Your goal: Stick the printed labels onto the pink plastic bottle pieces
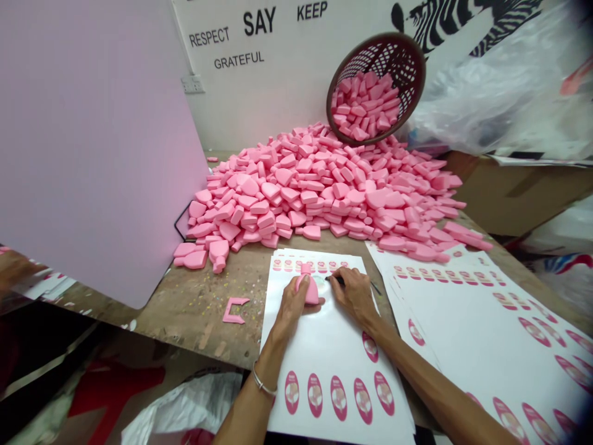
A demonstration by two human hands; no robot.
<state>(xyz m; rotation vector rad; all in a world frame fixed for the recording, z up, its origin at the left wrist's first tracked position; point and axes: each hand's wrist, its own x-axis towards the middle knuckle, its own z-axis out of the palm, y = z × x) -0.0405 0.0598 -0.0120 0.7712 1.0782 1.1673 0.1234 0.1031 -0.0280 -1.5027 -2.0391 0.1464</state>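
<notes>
A small pink bottle [307, 292] sits in my left hand [291, 303], neck pointing away from me, just over a white sticker sheet [324, 346]. My right hand [353, 295] is closed around a thin dark pointed tool [334, 280], its tip close to the bottle's right side; its exact kind is too small to tell. A pale roundish patch [319, 280] shows on the sheet between both hands. Oval pink stickers [338, 398] line the sheet's near part, and a row of smaller ones [288, 264] runs along the far edge.
Behind the sheet rises a big heap of pink bottles [301, 179], with a tipped brown basket [330, 102] spilling more. A second sticker sheet [463, 327] lies right. A pink bracket-shaped piece [228, 309], a tall pale panel [92, 136] and another person's hand [18, 272] are left.
</notes>
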